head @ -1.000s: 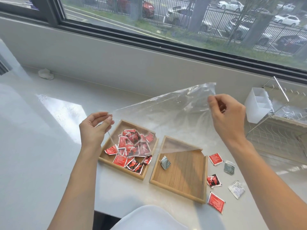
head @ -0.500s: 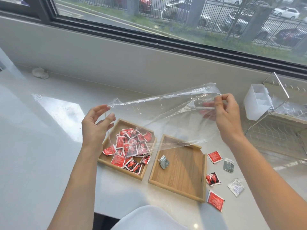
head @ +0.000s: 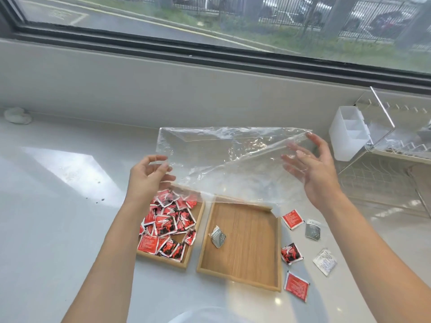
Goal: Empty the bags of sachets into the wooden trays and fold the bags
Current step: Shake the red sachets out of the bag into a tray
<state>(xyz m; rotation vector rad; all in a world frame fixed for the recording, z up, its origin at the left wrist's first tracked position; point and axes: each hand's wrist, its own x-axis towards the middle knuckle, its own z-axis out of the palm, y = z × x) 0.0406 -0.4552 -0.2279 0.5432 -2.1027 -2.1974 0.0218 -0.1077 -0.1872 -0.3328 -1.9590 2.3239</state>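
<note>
An empty clear plastic bag [head: 224,159] hangs spread above the counter, its top part doubled over. My left hand [head: 149,176] pinches its left edge. My right hand [head: 310,169] is at its right end with fingers spread, partly behind the film. Below, the left wooden tray [head: 184,259] holds a heap of several red sachets [head: 168,227]. The right wooden tray [head: 270,252] holds one grey sachet [head: 218,236].
Loose red sachets [head: 296,285] and grey or silver sachets [head: 325,261] lie on the white counter right of the trays. A white compartment box [head: 347,134] and a clear rack [head: 396,145] stand at the right. A crumpled tissue [head: 17,115] lies far left by the wall.
The bag went from a raised, opened sheet to a flatter, folded-over shape. My right hand opened its pinch and now rests against the film; both hands dropped lower.
</note>
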